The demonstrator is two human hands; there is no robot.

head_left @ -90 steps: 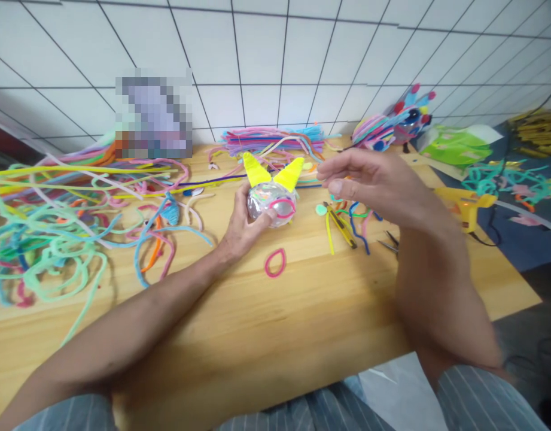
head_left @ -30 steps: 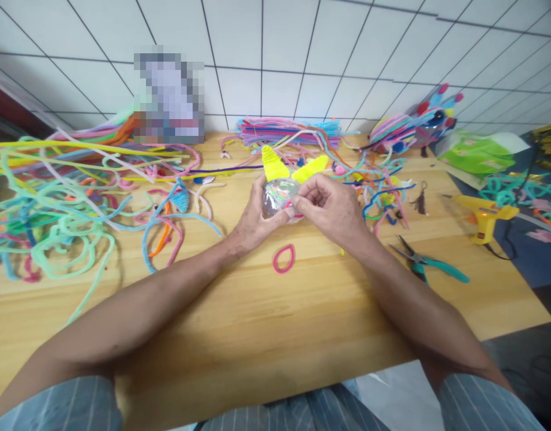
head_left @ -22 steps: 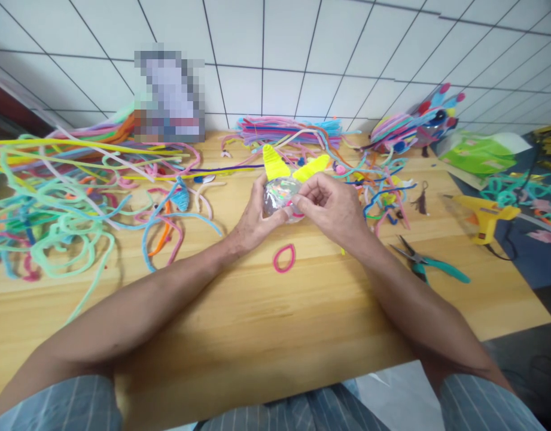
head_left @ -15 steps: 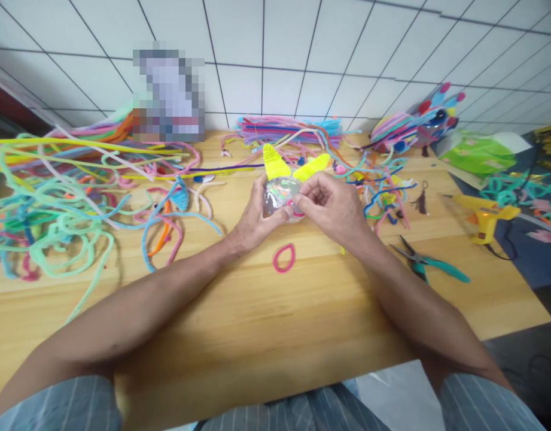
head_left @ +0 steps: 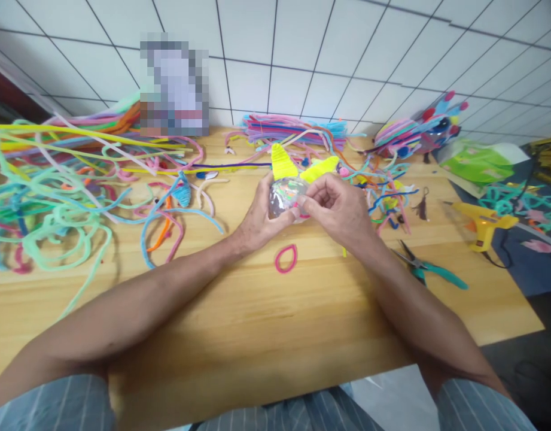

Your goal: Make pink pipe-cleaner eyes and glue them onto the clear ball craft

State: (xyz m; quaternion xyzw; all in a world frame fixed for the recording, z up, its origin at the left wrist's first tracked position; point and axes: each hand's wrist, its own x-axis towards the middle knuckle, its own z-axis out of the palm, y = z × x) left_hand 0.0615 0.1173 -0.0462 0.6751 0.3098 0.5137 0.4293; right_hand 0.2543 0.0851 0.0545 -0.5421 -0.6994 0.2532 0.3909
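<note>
My left hand [head_left: 259, 222] is closed around a clear, shiny ball [head_left: 279, 200] from its left side, thumb across the front. Two pointed yellow ears [head_left: 282, 161] of wound pipe cleaner stand on top of it. With thumb and forefinger, my right hand [head_left: 342, 208] pinches a small pink pipe cleaner piece [head_left: 304, 214] against the ball's front right. Most of that piece is hidden by the fingers. A separate pink pipe cleaner loop [head_left: 295, 256], shaped like a drop, lies on the table just below both hands.
Tangled pipe cleaners [head_left: 69, 239] cover the table's left side. A bundle of them [head_left: 293, 130] lies by the tiled wall. On the right are teal-handled pliers [head_left: 441, 272], a yellow glue gun [head_left: 484, 224], a brown tassel [head_left: 422, 206] and a green packet [head_left: 477, 160].
The view has shifted slightly, so the hands and ball appear a little further right. Both hands keep the same hold, the right fingers still pressing the pink piece on the ball.
</note>
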